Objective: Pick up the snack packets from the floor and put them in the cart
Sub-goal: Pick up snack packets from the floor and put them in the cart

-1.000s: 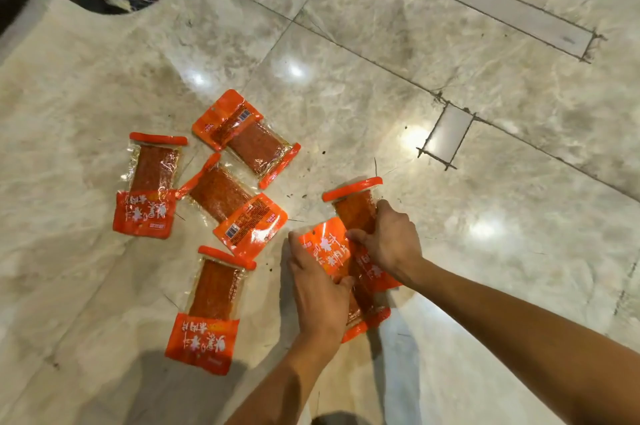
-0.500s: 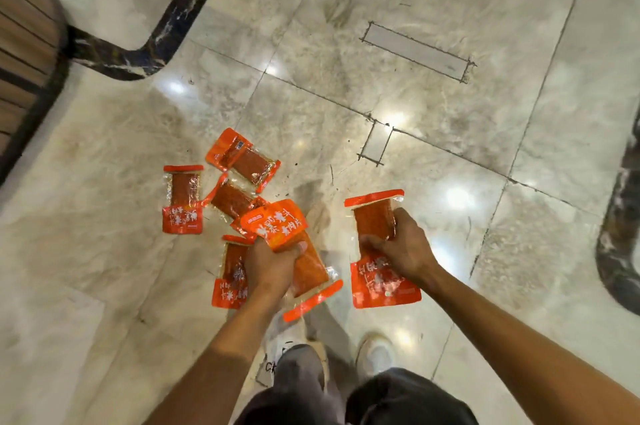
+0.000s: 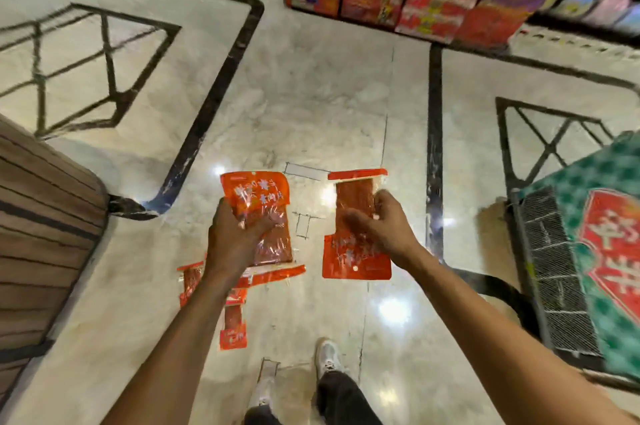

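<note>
Head view: the left hand [image 3: 239, 237] grips one snack packet [image 3: 258, 216], the right hand [image 3: 379, 223] another packet [image 3: 356, 227], both long axis upright, lifted higher than half a second ago. The cart [image 3: 561, 272] is right; the floor packets [image 3: 232, 317] seem blurred.

We list two bare forearms, no sleeves, watch or rings in view, rising from the lower corners of the frame to the left hand [image 3: 239, 241] and right hand [image 3: 381, 229] at centre. At bottom centre we note dark trousers [image 3: 346, 402], two legs side by side, the cloth plain and unmarked. Below them, pale grey-white shoes: the left shoe [image 3: 265, 386] partly blurred, the right shoe [image 3: 327, 357] with a rounded toe and light laces or stitching. We cannot make out any logo or text on the clothing.
</note>
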